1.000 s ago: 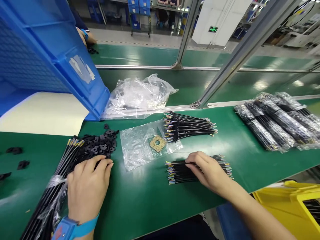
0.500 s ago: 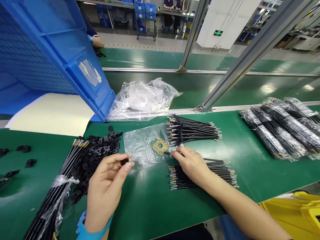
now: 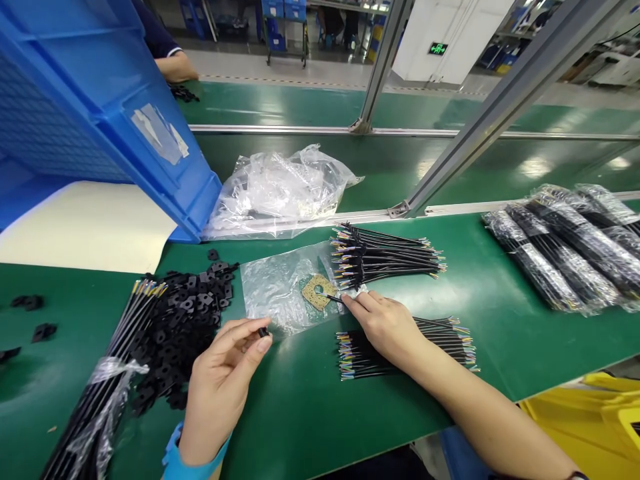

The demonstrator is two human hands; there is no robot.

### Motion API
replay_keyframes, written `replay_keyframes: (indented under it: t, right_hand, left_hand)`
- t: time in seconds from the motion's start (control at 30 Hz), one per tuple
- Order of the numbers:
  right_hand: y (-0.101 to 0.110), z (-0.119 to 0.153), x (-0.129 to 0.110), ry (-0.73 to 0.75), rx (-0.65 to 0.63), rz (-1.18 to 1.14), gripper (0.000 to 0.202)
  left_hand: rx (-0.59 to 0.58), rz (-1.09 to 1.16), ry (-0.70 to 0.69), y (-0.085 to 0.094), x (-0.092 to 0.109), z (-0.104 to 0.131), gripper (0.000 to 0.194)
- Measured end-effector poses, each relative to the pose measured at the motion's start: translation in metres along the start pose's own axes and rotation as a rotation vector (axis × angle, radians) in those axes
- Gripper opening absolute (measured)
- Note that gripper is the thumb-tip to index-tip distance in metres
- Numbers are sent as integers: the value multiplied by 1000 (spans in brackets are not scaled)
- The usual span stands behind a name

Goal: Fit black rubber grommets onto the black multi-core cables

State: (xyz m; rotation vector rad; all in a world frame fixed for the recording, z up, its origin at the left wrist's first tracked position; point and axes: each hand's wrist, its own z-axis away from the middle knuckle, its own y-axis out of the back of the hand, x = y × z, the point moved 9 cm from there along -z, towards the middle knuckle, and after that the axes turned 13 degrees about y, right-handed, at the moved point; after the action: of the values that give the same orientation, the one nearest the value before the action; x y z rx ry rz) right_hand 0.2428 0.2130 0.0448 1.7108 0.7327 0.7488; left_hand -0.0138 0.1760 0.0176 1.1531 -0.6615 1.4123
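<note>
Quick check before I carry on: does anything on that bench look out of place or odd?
A few loose black parts lie near the left edge, across the cable bundle from the main heap; they may be strays or deliberately set aside. The label on the blue crate also looks torn.

The only view looks forward and steeply down from the person's head, close above the left hand (image 3: 223, 383) and right hand (image 3: 390, 330), across the tabletop (image 3: 300, 407) from its near edge to beyond its far edge.
</note>
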Motion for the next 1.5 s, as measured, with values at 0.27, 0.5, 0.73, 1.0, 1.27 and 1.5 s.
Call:
replay_keyframes:
  t: [0.27, 0.5, 0.73, 1.0, 1.27, 1.5]
  right_hand:
    - [56, 2, 0, -24, 350, -305, 40]
    - [71, -3, -32, 63, 441, -379, 71]
    - [69, -6, -43, 95, 469, -335, 72]
    - [75, -7, -53, 175, 432, -217, 43]
    - [79, -7, -57, 171, 389, -150, 40]
    - [72, -4, -51, 85, 359, -219, 40]
  left_hand:
    - [-156, 517, 309, -27, -5, 4, 45]
    - [-265, 741, 490, -40, -11, 10, 51]
    - [-356, 768, 526, -52, -12, 14, 50]
    - [-342, 739, 512, -51, -8, 17, 50]
    - [-315, 713, 508, -53, -12, 15, 49]
    - [-278, 637, 441, -50, -9, 16, 47]
